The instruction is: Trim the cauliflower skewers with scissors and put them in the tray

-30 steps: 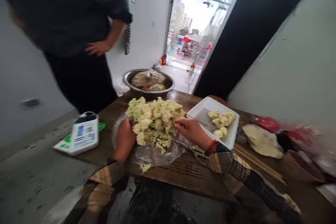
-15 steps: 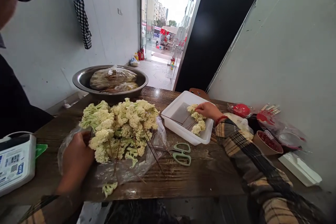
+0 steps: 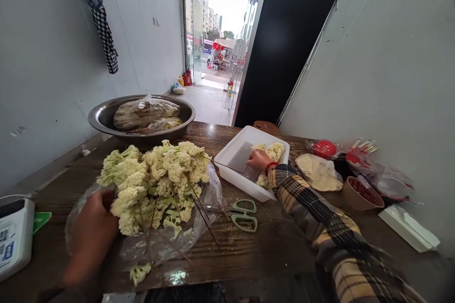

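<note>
A large pile of cauliflower florets point(image 3: 167, 165) lies on a clear plastic bag point(image 3: 156, 246), with thin brown skewers point(image 3: 206, 220) sticking out of it. Against the pile's left side is my left hand point(image 3: 94, 227), its fingers curled and partly hidden; what they hold is unclear. My right hand point(image 3: 259, 160) is inside a white plastic tray point(image 3: 231, 182), fingers pinched on a skewer's thin stick. Skewered cauliflower point(image 3: 275, 151) lies around that hand, partly covered by it. Green-handled scissors point(image 3: 244, 215) rest between pile and tray, their blades reaching under the bag's edge.
A wide metal basin point(image 3: 101, 125) with bagged skewers stands behind the pile. One loose floret point(image 3: 140, 273) lies near the front edge. At right are a flat plastic bag point(image 3: 318, 173), a tub of red contents point(image 3: 364, 192) and a white box point(image 3: 408, 228). A scale point(image 3: 16, 236) stands left.
My right hand has moved left and slightly down inside the tray, from the cauliflower to the sticks. My left hand stays by the pile. The view has shifted, and the person at left is out of view.
</note>
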{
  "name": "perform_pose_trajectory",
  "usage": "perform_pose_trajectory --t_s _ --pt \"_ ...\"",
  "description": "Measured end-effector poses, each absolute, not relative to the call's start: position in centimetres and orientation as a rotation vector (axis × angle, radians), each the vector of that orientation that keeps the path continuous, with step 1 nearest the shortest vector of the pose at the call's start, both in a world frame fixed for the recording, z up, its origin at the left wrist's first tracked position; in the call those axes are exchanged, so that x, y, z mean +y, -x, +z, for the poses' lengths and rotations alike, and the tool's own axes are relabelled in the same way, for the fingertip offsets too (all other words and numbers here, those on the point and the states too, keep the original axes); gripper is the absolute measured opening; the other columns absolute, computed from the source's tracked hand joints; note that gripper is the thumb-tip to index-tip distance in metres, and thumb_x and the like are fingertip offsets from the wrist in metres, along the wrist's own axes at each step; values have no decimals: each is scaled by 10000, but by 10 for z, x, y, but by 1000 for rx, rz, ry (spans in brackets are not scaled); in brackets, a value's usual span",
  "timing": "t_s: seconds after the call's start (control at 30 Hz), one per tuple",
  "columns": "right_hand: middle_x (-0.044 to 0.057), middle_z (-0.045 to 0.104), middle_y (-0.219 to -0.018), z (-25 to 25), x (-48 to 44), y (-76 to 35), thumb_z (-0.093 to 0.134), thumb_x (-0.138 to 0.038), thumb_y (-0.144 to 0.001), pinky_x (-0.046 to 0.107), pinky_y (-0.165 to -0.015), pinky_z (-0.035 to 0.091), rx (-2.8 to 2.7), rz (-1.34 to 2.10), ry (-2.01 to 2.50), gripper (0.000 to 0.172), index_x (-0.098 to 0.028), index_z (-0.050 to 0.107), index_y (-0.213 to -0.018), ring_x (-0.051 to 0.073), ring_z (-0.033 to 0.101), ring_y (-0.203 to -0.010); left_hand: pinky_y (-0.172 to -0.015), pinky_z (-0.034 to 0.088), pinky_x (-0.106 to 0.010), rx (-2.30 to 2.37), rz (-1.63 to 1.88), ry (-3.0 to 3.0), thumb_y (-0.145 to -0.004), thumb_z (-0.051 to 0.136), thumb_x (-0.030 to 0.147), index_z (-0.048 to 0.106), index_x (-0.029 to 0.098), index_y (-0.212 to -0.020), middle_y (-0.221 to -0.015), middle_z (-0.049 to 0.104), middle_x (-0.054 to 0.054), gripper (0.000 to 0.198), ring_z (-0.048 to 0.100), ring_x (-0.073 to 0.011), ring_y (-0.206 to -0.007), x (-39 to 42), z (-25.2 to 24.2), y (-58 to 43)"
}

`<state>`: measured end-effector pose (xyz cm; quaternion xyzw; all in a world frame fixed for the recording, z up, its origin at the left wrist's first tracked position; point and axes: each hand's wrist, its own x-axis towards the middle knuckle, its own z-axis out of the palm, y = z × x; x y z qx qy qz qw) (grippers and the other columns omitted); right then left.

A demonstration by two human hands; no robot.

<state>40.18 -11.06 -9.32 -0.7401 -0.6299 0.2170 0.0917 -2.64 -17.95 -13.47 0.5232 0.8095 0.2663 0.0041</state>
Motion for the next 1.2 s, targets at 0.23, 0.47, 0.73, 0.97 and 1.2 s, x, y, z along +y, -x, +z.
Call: perform_pose_trajectory --t_s 0.23,0.47,0.73,0.97,1.2 --pt "56 641 -1011 -75 -145 -401 556 -358 -930 308 -667 543 -1474 725 1764 296 -145 584 -1134 146 631 -792 -722 507 -314 2333 899 -1707 -763 521 244 571 205 -1045 -1042 704 -58 289 656 -240 -901 -183 -135 29" --pt "-23 583 -767 -40 -206 -366 508 -403 -832 205 -409 315 -1465 709 1358 256 -195 538 -978 61 426 -463 -754 490 -342 2221 1013 -1762 -786 512 264 552 152 -1041 -1054 678 -123 281 637 -268 -933 -183 -153 37" --pt "2 641 -744 -35 -248 -295 492 -238 -863 256 -566 417 -1874 282 1288 117 -206 593 -913 116 525 -563 -772 478 -340 2152 1136 -1745 -851 464 308 547 165 -1035 -1066 669 -129 248 632 -261 -965 -192 -155 32" --pt "11 656 -730 -40 -267 -249 493 -254 -875 250 -550 442 -1890 410 1210 107 -212 587 -903 129 578 -586 -801 471 -354 2146 1168 -1707 -870 451 276 549 161 -1054 -1080 655 -139 238 619 -261 -993 -197 -159 28" --pt "-15 618 -731 -48 -263 -214 512 -321 -878 213 -405 340 -1751 853 1135 119 -211 546 -907 74 415 -444 -812 459 -350 2140 1149 -1671 -884 435 221 539 167 -1050 -1095 645 -139 202 605 -261 -1028 -202 -161 26"
